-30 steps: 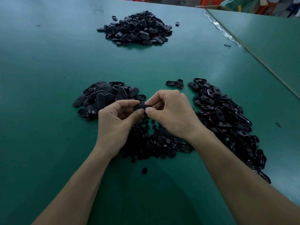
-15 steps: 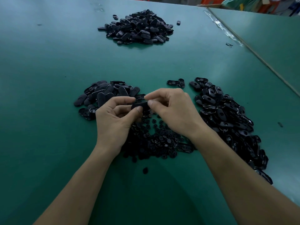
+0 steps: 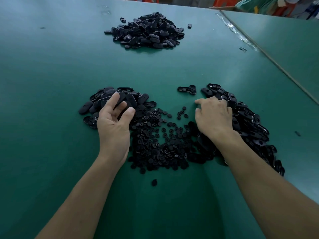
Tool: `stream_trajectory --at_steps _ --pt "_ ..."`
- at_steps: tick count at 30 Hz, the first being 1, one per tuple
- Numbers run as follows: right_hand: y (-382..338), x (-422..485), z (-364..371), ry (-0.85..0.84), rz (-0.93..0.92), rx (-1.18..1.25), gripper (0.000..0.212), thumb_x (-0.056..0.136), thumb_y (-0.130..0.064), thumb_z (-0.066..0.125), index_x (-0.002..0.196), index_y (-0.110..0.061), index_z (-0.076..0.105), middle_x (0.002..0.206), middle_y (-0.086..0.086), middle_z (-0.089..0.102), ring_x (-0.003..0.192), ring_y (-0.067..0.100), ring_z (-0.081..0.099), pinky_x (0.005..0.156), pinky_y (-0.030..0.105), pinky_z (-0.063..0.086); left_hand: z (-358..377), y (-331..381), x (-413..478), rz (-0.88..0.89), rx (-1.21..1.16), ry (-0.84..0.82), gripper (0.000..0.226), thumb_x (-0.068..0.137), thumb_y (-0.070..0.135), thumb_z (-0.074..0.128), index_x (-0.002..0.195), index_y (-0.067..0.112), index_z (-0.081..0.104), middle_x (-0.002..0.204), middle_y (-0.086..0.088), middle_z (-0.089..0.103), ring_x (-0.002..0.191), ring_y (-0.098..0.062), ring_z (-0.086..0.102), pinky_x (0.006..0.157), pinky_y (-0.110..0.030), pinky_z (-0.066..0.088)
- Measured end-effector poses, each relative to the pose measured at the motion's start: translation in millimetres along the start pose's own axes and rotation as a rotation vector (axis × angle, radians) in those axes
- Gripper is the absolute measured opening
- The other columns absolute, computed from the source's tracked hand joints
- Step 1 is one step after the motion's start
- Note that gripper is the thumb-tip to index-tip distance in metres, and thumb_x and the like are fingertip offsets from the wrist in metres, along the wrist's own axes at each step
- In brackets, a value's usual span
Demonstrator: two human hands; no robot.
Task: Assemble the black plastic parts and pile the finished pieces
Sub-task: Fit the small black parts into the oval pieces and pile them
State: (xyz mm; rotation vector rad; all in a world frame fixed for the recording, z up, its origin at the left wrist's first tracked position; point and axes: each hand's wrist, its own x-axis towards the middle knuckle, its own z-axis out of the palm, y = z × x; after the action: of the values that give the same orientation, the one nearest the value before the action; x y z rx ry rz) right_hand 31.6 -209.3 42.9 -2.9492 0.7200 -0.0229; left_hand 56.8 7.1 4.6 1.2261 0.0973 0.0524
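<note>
We see a green table top w/ soft glare, a taped seam, a 2nd green table at right, and orange chairs beyond.

Bare green bench lies open along the left edge and across the middle band, between the far pile and three near heaps: oval covers, round discs, shells

We see dim, cool light from the far side — a pale sheen on the green table there, a deep shadow over its near middle. Edges bow outward; the black parts blur into near-featureless masses.
</note>
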Motion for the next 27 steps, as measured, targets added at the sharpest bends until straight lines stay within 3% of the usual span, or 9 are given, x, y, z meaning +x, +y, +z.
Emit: stream_trajectory --at_steps 3,5,9,13,17,20,23,27 --pt "1 1 1 0.043 0.048 -0.029 0.044 0.101 -0.026 0.048 0.144 -0.03 0.048 0.153 0.009 0.034 0.138 0.034 0.027 0.11 0.049 0.026 -2 -1 2 0.002 0.043 -0.002 0.055 0.095 -0.003 0.061 0.145 0.012 0.044 0.152 -0.025 0.037 0.121 -0.013 0.054 0.11 -0.038 0.045" --pt "3 1 0 -0.016 0.104 -0.064 0.044 0.101 -0.032 0.045 0.145 -0.03 0.046 0.155 0.012 0.032 0.14 0.036 0.025 0.111 0.05 0.024 -3 -3 2 0.011 0.065 0.002 0.059 0.095 -0.002 0.062 0.148 0.01 0.041 0.153 -0.017 0.035 0.119 -0.008 0.054 0.111 -0.038 0.044" --pt "3 0 1 0.014 0.063 -0.062 0.037 0.102 -0.024 0.044 0.136 -0.025 0.056 0.142 0.011 0.051 0.131 0.037 0.04 0.107 0.048 0.033 -2 -2 0 0.043 0.114 -0.009 0.063 0.095 0.003 0.064 0.152 0.006 0.035 0.15 0.013 0.025 0.124 0.004 0.05 0.112 -0.034 0.044" --pt "2 0 -1 0.116 -0.019 -0.039 0.034 0.099 -0.012 0.05 0.126 -0.023 0.067 0.126 0.01 0.064 0.119 0.035 0.052 0.099 0.046 0.046 -2 -3 -2 0.087 0.178 -0.037 0.063 0.096 0.005 0.064 0.152 0.011 0.036 0.155 0.015 0.018 0.125 0.012 0.047 0.114 -0.032 0.04" --pt "3 3 -1 0.136 -0.031 0.045 0.029 0.099 -0.006 0.054 0.12 -0.014 0.071 0.125 0.015 0.059 0.115 0.035 0.056 0.092 0.044 0.054 -3 -3 -3 0.171 0.218 -0.095 0.047 0.095 0.005 0.065 0.134 0.027 0.053 0.147 0.009 0.036 0.127 0.001 0.051 0.099 -0.016 0.047" --pt "3 5 1 0.164 -0.06 0.016 0.026 0.099 -0.007 0.054 0.115 -0.012 0.073 0.117 0.014 0.065 0.111 0.034 0.058 0.094 0.044 0.053 -3 -1 -4 0.203 0.246 -0.15 0.033 0.093 0.005 0.067 0.114 0.03 0.066 0.127 0.0 0.059 0.114 -0.01 0.06 0.103 -0.03 0.05" --pt "2 5 2 0.26 -0.068 0.004 0.03 0.098 -0.007 0.054 0.12 -0.019 0.07 0.109 0.008 0.072 0.11 0.033 0.059 0.097 0.044 0.047 -4 0 -7 0.149 0.156 -0.204 0.016 0.09 0.012 0.067 0.102 0.022 0.071 0.093 0.007 0.07 0.088 -0.013 0.065 0.091 -0.035 0.056" --pt "2 4 -2 0.347 -0.072 0.02 0.031 0.099 -0.006 0.051 0.119 -0.021 0.069 0.107 0.008 0.072 0.109 0.033 0.058 0.095 0.043 0.042 -3 0 -9 0.151 0.122 -0.254 0.012 0.088 0.015 0.067 0.093 0.023 0.074 0.086 0.005 0.072 0.079 -0.012 0.067 0.08 -0.032 0.058"
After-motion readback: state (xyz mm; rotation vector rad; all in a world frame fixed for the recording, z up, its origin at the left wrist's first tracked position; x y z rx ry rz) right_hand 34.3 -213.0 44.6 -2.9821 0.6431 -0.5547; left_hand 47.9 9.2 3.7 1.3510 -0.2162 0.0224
